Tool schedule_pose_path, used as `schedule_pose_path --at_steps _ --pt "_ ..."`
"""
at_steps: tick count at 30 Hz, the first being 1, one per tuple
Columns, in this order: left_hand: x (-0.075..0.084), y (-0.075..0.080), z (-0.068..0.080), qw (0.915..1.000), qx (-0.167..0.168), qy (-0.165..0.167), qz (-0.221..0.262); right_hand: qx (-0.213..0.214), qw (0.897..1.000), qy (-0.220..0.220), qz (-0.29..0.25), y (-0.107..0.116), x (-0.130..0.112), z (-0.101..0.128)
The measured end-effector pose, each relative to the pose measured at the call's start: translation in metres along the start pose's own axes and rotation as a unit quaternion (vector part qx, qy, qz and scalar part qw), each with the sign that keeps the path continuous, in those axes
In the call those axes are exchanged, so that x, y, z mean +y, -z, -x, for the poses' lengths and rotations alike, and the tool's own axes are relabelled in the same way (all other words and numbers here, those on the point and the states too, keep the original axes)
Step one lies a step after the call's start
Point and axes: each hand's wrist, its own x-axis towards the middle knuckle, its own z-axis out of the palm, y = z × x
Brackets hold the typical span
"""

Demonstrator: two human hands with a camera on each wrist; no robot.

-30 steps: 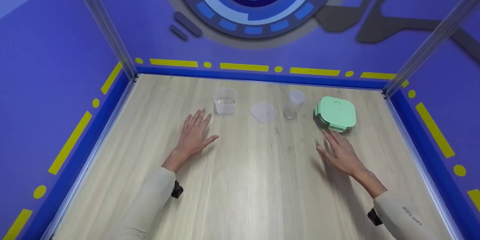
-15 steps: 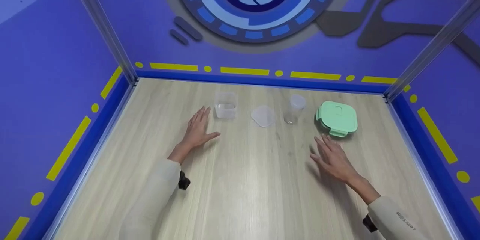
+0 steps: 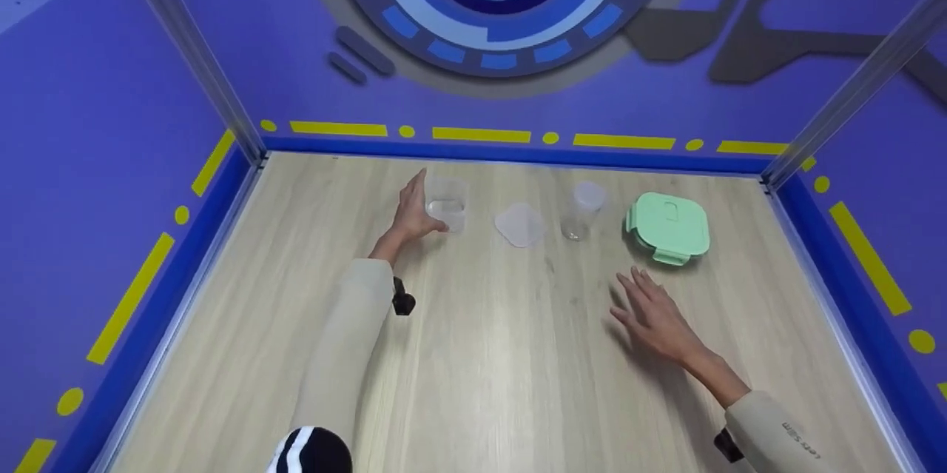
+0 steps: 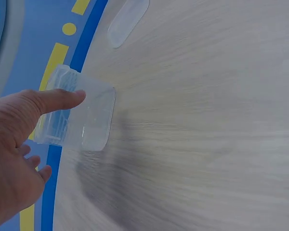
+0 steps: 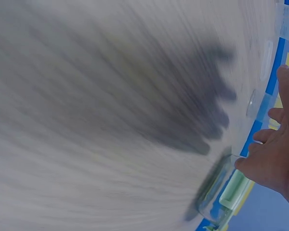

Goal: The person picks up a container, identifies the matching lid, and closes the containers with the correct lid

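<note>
Nearest on the wooden table (image 3: 473, 354), toward the right, the right hand (image 3: 655, 314) hovers flat with its fingers spread and straight, holding nothing; in the right wrist view its shadow falls on the wood below it. Beyond it, well apart from the fingertips, lies the green lidded box (image 3: 669, 226) near the right wall, its lid on. Farther left, the left arm in a beige sleeve (image 3: 344, 354) stretches across the table to the far row of things. At that row the left hand (image 3: 411, 212) is at the left side of the clear square container (image 3: 447, 204), which stands upright and open toward the far left of the table. The left wrist view shows the thumb (image 4: 58, 99) laid against the container's wall (image 4: 89, 120) while the other fingers are loosely bent behind it; whether they press its far side cannot be told, so the hand is at the container with thumb contact rather than plainly gripping it. Right of the container, apart from it, a clear flat lid (image 3: 520, 224) lies on the wood, and right of that stands a clear tall cup (image 3: 579, 208), between the lid and the green box. Behind the row runs the blue and yellow border (image 3: 481, 135) of the purple back wall.
</note>
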Motion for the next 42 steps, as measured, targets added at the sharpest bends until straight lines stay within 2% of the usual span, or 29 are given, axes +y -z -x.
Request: schedule_pose_path --at_steps 4,8,13,18,28,31,34,38,42 --pt "-0.002 0.003 0.000 0.9997 -0.016 0.005 -0.019 -0.002 1.000 -0.005 -0.007 -0.002 -0.003 0.004" --pt "0.000 0.003 0.003 0.9995 -0.013 -0.005 -0.028 -0.003 1.000 -0.011 -0.009 -0.002 -0.004 0.007" --pt "0.003 -0.001 0.011 0.9993 -0.023 -0.016 -0.026 -0.013 1.000 -0.017 -0.011 -0.003 -0.004 0.009" --pt "0.005 -0.008 0.023 0.9982 -0.051 -0.029 -0.012 -0.020 1.000 -0.012 -0.016 -0.005 -0.006 0.009" --pt "0.018 -0.028 0.058 0.9879 -0.128 -0.087 0.014 -0.024 0.999 -0.011 -0.023 -0.003 -0.013 0.002" --pt "0.022 -0.038 0.073 0.9825 -0.156 -0.100 0.014 -0.029 0.999 -0.010 -0.026 -0.002 -0.015 -0.001" --pt "0.027 -0.048 0.087 0.9752 -0.180 -0.128 0.010 -0.031 0.999 -0.005 -0.025 -0.003 -0.017 -0.005" --pt "0.032 -0.060 0.102 0.9689 -0.185 -0.164 0.011 -0.032 0.999 -0.001 -0.028 -0.006 -0.021 -0.014" --pt "0.032 -0.067 0.113 0.9691 -0.186 -0.160 0.024 -0.042 0.998 -0.011 -0.042 -0.011 -0.026 -0.026"
